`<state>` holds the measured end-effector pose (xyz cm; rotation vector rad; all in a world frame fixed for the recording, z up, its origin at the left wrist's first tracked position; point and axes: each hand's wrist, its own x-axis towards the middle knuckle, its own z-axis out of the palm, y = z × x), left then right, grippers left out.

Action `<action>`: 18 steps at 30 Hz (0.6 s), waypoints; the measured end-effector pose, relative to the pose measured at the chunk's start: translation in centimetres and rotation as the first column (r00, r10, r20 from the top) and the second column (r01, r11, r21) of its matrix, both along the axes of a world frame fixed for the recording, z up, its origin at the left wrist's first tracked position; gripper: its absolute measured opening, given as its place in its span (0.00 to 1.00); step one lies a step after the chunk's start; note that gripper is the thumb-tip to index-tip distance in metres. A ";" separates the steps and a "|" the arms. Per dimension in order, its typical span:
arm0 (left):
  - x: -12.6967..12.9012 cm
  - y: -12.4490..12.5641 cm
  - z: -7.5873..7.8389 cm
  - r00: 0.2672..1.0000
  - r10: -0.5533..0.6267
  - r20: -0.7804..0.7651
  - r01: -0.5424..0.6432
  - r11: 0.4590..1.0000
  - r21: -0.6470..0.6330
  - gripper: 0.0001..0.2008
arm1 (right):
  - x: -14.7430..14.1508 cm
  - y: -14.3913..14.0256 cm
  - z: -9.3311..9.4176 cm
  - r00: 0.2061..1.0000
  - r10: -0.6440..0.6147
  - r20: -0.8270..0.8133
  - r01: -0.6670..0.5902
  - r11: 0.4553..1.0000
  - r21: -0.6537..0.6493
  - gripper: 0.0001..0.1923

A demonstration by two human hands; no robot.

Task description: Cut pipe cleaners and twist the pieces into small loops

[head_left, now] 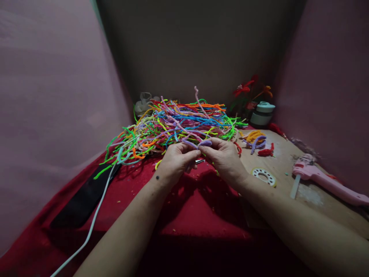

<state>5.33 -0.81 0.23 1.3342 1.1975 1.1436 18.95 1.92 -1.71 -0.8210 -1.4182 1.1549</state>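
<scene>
My left hand (176, 161) and my right hand (224, 156) meet over the red cloth (198, 207), both pinching a lilac pipe cleaner (198, 144) between fingertips. The pipe cleaner bends between the two hands. A small metal tool (200, 161) shows just under my left fingers; which hand holds it is unclear. Right behind my hands lies a big tangled heap of coloured pipe cleaners (175, 125), with one pink strand sticking up.
A pink glue gun (323, 177) lies at the right on a brown board (288, 181). Near it are a white ring (264, 176), orange and purple pipe-cleaner pieces (255, 139), a white-green pot with pipe-cleaner flowers (261, 112). A white cable (89, 231) and black strip (83, 200) lie left.
</scene>
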 end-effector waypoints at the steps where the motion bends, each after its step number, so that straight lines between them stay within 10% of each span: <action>1: 0.0 0.0 0.1 1.000 0.018 -0.007 -0.018 1.000 0.001 0.10 | 0.0 0.0 0.0 0.999 -0.015 0.032 0.014 1.000 0.020 0.06; 18: 0.1 0.3 -0.4 0.995 0.067 -0.069 -0.063 0.996 0.058 0.10 | 0.1 -0.5 -0.1 0.988 -0.067 0.137 0.053 0.993 0.102 0.14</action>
